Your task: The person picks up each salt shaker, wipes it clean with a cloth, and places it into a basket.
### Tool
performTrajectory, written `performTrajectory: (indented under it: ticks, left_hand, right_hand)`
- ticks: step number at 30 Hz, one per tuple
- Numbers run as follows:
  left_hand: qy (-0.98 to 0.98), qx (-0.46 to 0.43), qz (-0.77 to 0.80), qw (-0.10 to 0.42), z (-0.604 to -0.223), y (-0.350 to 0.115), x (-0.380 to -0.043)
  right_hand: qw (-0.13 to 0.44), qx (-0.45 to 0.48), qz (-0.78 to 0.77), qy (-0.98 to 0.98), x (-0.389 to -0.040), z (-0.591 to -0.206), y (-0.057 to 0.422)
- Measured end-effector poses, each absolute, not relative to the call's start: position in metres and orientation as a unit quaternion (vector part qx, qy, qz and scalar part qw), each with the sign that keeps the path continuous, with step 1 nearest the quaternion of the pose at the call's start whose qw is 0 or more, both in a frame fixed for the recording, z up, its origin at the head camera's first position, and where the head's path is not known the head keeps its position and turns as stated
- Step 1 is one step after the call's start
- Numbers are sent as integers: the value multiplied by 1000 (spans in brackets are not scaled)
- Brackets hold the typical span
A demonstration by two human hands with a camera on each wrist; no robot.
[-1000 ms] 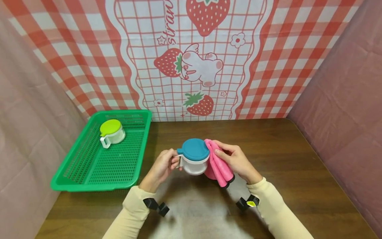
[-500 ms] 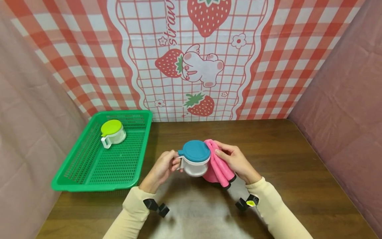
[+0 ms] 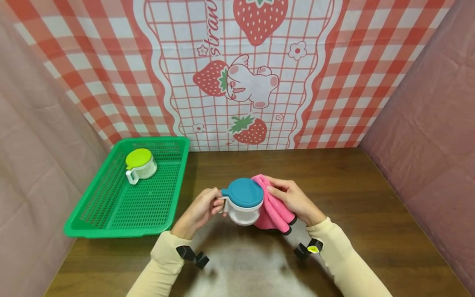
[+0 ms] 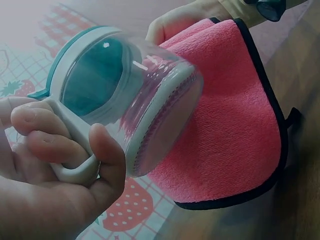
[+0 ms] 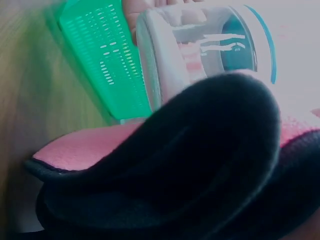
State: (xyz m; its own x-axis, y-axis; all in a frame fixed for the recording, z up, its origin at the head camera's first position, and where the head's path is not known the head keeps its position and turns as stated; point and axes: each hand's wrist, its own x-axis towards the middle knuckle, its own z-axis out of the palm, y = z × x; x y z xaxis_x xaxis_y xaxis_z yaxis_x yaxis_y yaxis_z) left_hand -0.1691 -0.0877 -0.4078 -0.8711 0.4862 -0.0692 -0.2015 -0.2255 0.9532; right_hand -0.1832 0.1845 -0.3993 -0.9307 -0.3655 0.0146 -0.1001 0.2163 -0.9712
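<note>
In the head view, a clear seasoning jar (image 3: 245, 214) with a blue lid (image 3: 245, 193) is held up over the table. My left hand (image 3: 201, 209) grips its white handle (image 4: 75, 125), with fingers curled through the loop in the left wrist view. My right hand (image 3: 297, 201) pinches a folded pink cloth (image 3: 272, 210) with black edging against the jar's right side. Seen from the left wrist, the cloth (image 4: 225, 120) hangs wide behind the jar's base. Black-edged folds of the cloth (image 5: 85, 147) cover much of the right wrist view and hide the right fingers there.
At the left on the brown wooden table (image 3: 371, 214) stands a green plastic basket (image 3: 172, 194). Inside it, near the back, sits a similar jar with a lime-green lid (image 3: 139, 157). A red-checked strawberry cloth (image 3: 252, 82) hangs behind the table, with pink drapes at both sides.
The jar has come slightly nearer and to the right, its lid tipping more toward the head camera. The lower end of the pink cloth has swung a little right. Both hands keep their holds.
</note>
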Motion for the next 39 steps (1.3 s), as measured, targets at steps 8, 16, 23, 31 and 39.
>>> performTrajectory:
  ticks: [8, 16, 23, 31, 39]
  left_hand:
    - [563, 133, 776, 253, -410, -87, -168]
    - [551, 149, 771, 281, -412, -86, -167]
    - [537, 167, 769, 303, -413, -85, -167]
    - [536, 180, 757, 328, -411, -82, -164]
    - [515, 204, 755, 350, -410, -80, -163]
  right_hand:
    - [137, -177, -588, 777, -187, -397, 192]
    - [160, -218, -593, 758, -189, -398, 197]
    - [188, -236, -600, 741, -192, -398, 199]
    - [223, -257, -614, 712, -192, -400, 203]
    - [235, -276, -607, 707, -192, -402, 204]
